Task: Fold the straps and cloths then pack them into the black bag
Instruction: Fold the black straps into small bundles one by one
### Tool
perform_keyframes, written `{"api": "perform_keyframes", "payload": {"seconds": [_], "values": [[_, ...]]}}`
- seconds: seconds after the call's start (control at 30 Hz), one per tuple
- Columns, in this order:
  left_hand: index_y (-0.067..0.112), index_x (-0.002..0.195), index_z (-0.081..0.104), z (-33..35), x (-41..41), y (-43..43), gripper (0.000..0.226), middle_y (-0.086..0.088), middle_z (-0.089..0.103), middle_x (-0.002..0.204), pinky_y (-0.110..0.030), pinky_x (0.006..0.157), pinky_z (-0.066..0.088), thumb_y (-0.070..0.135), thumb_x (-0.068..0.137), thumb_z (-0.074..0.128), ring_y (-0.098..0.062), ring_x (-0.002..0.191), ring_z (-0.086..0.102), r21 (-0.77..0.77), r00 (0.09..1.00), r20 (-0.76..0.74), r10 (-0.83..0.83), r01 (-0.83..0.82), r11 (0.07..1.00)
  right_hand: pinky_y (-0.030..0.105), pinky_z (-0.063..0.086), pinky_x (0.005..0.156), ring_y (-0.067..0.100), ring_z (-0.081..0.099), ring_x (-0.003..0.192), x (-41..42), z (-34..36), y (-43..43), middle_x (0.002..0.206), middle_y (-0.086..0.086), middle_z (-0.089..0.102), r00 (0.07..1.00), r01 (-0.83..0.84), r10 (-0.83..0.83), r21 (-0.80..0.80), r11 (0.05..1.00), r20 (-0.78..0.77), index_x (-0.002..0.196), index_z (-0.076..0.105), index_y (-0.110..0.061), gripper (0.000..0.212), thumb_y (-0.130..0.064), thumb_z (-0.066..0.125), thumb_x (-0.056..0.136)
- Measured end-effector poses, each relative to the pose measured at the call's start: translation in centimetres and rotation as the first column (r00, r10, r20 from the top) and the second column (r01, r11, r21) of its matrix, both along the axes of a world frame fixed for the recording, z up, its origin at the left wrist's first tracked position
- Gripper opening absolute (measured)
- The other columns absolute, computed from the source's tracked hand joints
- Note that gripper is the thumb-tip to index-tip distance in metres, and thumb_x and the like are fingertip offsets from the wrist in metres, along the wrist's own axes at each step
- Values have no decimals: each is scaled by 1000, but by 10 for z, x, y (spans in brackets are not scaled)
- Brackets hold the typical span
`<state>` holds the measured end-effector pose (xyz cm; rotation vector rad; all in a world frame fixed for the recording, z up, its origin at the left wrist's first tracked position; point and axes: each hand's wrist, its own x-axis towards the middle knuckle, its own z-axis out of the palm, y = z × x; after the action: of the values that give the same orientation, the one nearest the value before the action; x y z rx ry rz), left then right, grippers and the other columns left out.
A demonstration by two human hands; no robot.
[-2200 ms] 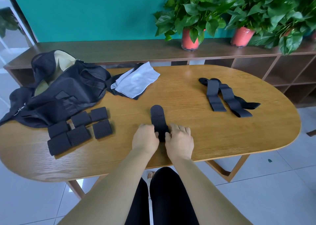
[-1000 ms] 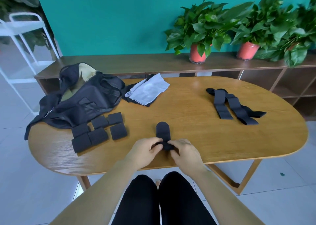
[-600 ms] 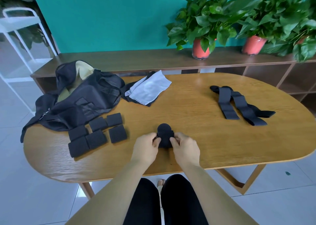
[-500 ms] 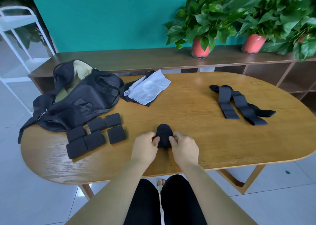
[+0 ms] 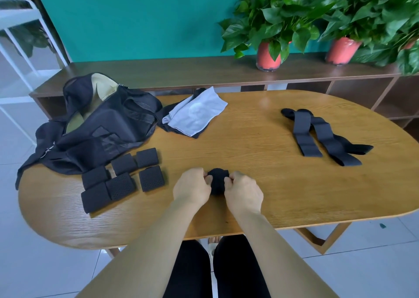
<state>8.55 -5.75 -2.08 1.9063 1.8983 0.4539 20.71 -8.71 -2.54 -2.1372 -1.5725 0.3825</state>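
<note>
Folding midway, we judge: six folded straps [image 5: 120, 185] done; left hand [image 5: 192, 189] and right hand [image 5: 243, 192] pinch another strap [image 5: 217, 179]; loose straps [image 5: 317, 134], cloths [image 5: 195, 114] await.

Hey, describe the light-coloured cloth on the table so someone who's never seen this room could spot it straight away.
Start at the oval wooden table in front of the green wall. Along its far edge, just right of the open black bag, lies a folded cloth. It is the only pale, grey-blue fabric there; every other fabric on the table is black.

Teal wall [image 5: 147, 19], wooden sideboard [image 5: 181, 71]
</note>
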Motion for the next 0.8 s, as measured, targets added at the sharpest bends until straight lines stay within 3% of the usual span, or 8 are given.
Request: {"api": "perform_keyframes", "payload": {"seconds": [0.13,0.3,0.43,0.5,0.6,0.67,0.73,0.8], "values": [[22,88,56,3,2,3,20,1,65,83,-32,64,51,38,97,48,-17,77,64,-20,999,-38,1,-2,1000,26,38,58,22,54,74,-1,2,3,84,5,65,999,16,-15,-18,1000,29,83,53,-16,23,-29,42,98],[21,90,59,6,5,4,22,4,61,80,-27,55,42,40,95,50,-15,74,59,-8,994,-106,32,-33,999,26,39,60,23,60,85,-3,3,1,100,3,61,993,27,-28,10,1000,111,103,58,-14,23,-31,44,98],[21,82,57,5,6,6,25,3,63,75,-29,57,49,42,94,51,-16,71,62,-21,994,-91,56,-58,998,26,38,60,22,60,82,-1,4,2,100,3,59,993,47,-48,16,999,104,100,58,-12,25,-33,46,97],[21,81,55,4,6,4,26,4,61,74,-27,54,45,43,94,50,-15,70,60,-1,994,-97,55,-55,998,26,37,60,22,60,82,0,3,2,100,3,59,994,45,-46,12,999,98,101,58,-12,25,-33,46,98],[22,78,52,-1,5,-3,28,5,55,71,-25,51,37,44,95,49,-13,65,54,106,995,-87,54,-44,993,26,36,60,21,58,81,0,1,0,100,2,58,996,30,-32,22,999,87,101,57,-12,26,-34,44,98],[22,78,51,-4,3,-11,28,7,55,67,-24,48,35,43,96,48,-10,61,53,182,998,9,66,-67,981,26,37,61,18,52,76,4,1,-2,98,2,58,999,45,-44,46,998,-22,98,58,-13,25,-34,43,99],[21,84,53,-7,1,-17,24,8,56,69,-24,49,37,40,97,47,-9,61,54,244,990,122,73,-101,964,29,43,64,16,51,77,10,1,-6,99,2,59,983,68,-47,111,992,-180,99,60,-15,22,-31,44,98],[20,91,58,-12,-3,-26,16,6,58,78,-26,56,44,32,97,49,-12,69,56,362,989,149,10,-64,930,29,46,67,16,55,81,12,-2,-14,104,0,58,984,52,-11,230,972,-178,105,62,-16,20,-27,47,97]]}}
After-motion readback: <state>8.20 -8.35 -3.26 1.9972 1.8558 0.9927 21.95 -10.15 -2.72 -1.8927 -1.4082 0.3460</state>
